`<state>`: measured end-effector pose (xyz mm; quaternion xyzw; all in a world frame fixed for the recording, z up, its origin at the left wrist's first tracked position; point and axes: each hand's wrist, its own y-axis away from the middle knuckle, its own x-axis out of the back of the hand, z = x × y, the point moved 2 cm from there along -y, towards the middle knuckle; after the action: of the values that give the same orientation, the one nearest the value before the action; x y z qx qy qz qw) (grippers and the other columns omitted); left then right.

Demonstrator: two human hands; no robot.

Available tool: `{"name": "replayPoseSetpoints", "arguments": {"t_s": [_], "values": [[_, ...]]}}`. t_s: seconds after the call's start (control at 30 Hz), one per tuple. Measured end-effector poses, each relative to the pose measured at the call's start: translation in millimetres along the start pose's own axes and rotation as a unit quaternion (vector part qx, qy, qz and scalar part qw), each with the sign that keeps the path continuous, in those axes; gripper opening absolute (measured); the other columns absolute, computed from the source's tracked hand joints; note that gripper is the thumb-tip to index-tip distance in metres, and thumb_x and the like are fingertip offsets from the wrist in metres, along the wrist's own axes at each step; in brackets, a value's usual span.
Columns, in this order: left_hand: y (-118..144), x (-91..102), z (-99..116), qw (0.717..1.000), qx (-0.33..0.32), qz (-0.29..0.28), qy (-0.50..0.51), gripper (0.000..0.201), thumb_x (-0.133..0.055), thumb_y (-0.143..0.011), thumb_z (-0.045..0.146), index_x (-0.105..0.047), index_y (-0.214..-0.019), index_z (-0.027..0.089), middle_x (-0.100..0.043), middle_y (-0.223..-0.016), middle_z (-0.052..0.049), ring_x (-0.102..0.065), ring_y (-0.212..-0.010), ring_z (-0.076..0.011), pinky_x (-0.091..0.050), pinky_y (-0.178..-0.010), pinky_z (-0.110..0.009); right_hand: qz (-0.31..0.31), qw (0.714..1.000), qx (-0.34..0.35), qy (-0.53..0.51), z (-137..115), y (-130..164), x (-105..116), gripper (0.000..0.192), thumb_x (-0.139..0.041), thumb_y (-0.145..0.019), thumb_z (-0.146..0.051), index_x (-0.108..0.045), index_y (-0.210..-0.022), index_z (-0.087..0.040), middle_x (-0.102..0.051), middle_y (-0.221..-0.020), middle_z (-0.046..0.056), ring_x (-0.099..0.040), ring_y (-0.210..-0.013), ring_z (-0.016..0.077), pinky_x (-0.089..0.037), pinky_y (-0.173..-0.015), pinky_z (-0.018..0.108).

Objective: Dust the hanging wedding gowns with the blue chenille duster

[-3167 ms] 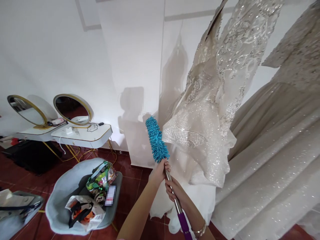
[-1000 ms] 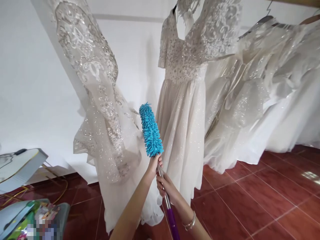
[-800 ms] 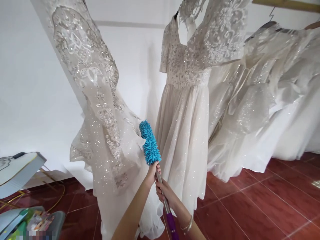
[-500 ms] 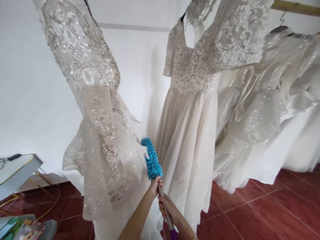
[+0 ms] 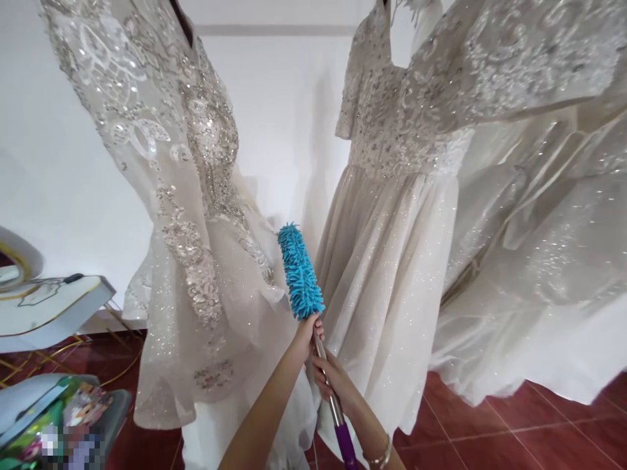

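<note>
The blue duster [image 5: 300, 272] points up in the gap between two hanging dresses. Its fluffy head is just beside the left dress [image 5: 196, 261]; I can't tell if it touches. The middle dress [image 5: 392, 261] and the dresses on the right hang apart from it. No dust shows, so how much is clean is hard to say. The left hand [image 5: 307, 333] is wrapped tight round the pole right under the fluff. The right hand [image 5: 333, 382] is curled round the pole lower down. Both arms reach forward and up.
</note>
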<state>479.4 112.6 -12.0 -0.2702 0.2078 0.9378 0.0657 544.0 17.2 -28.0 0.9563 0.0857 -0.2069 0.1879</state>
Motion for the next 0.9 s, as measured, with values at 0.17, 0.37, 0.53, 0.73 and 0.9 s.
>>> {"name": "replayPoseSetpoints", "arguments": {"t_s": [0.17, 0.37, 0.53, 0.73, 0.9], "values": [[2, 2.0, 6, 0.999, -0.026, 0.024, 0.004, 0.051, -0.085, -0.062, 0.049, -0.041, -0.068, 0.023, -0.036, -0.051, 0.012, -0.035, -0.041, -0.0048, -0.033, -0.046, -0.022, -0.013, 1.000, -0.009, 0.021, -1, -10, 4, 0.054, -0.075, -0.065, -0.059, -0.045, -0.096, -0.026, -0.044, -0.042, -0.018, -0.024, -0.027, 0.0037, -0.022, -0.027, 0.015], [-6, 22.6, -14, 0.997, -0.022, 0.066, 0.029, 0.053, -0.085, -0.062, 0.051, -0.041, -0.068, 0.023, -0.036, -0.052, 0.012, -0.034, -0.041, -0.0041, -0.032, -0.045, -0.020, -0.028, 0.999, -0.035, 0.021, 22, -26, 10, 0.059, -0.076, -0.062, -0.061, -0.044, -0.096, -0.025, -0.043, -0.039, -0.018, -0.025, -0.026, 0.0042, -0.020, -0.026, 0.015], [-16, 36.6, -32, 0.996, 0.016, 0.082, 0.030, 0.055, -0.086, -0.061, 0.051, -0.040, -0.064, 0.023, -0.035, -0.050, 0.012, -0.034, -0.041, -0.0045, -0.034, -0.046, -0.020, -0.013, 0.998, -0.059, 0.024, 40, -33, 18, 0.057, -0.075, -0.059, -0.060, -0.044, -0.091, -0.026, -0.041, -0.040, -0.018, -0.023, -0.026, 0.0028, -0.016, -0.028, 0.015], [-22, 48.0, -58, 0.993, 0.065, 0.095, 0.038, 0.051, -0.086, -0.065, 0.048, -0.041, -0.061, 0.022, -0.038, -0.047, 0.011, -0.037, -0.039, -0.0056, -0.035, -0.045, -0.020, 0.016, 0.996, -0.078, 0.047, 57, -30, 30, 0.045, -0.071, -0.066, -0.049, -0.045, -0.094, -0.025, -0.041, -0.042, -0.017, -0.025, -0.027, 0.0039, -0.015, -0.032, 0.017], [-19, 53.7, -76, 0.989, 0.079, 0.118, 0.044, 0.050, -0.083, -0.071, 0.042, -0.039, -0.057, 0.022, -0.037, -0.045, 0.010, -0.033, -0.038, -0.0046, -0.036, -0.045, -0.019, 0.030, 0.993, -0.095, 0.056, 70, -26, 36, 0.033, -0.065, -0.069, -0.041, -0.046, -0.091, -0.024, -0.040, -0.042, -0.017, -0.026, -0.027, 0.0043, -0.016, -0.033, 0.017]]}}
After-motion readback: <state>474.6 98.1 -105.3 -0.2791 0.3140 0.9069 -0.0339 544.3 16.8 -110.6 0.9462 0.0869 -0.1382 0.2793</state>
